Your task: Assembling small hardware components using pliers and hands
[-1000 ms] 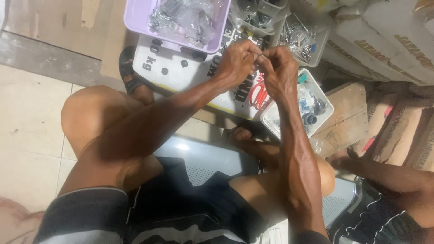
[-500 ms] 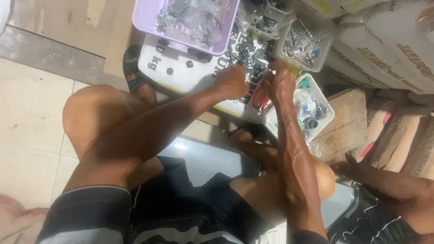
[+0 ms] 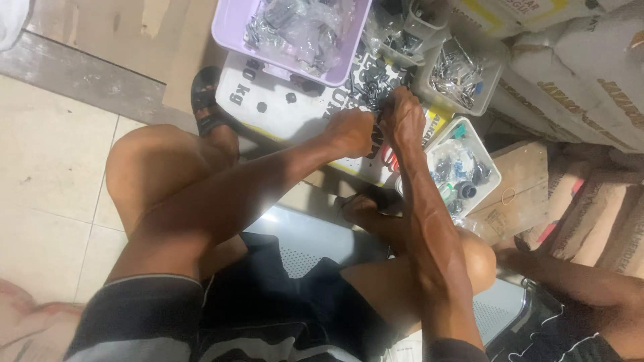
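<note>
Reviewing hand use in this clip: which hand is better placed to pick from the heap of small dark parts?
Probably the right hand: its fingertips are already at the heap of small dark parts. The left hand sits curled just short of it.

Pale tiled floor (image 3: 47, 167) with a grey stone strip (image 3: 80, 84) along its upper edge, bare brown concrete (image 3: 127, 33) beyond that. Flat white printed sack (image 3: 268, 110) spread on the floor, a few small dark hardware bits loose on it. On the sack: lilac plastic tub (image 3: 228, 33) of bagged metal parts, clear plastic box (image 3: 463, 77) of shiny metal fittings, white rectangular tray (image 3: 469, 167) of mixed small parts. Black sandal (image 3: 204, 100) at the sack's left edge. Brown cardboard piece (image 3: 520, 184) right of the tray. Stacked filled sacks (image 3: 577, 74) far right.
</note>
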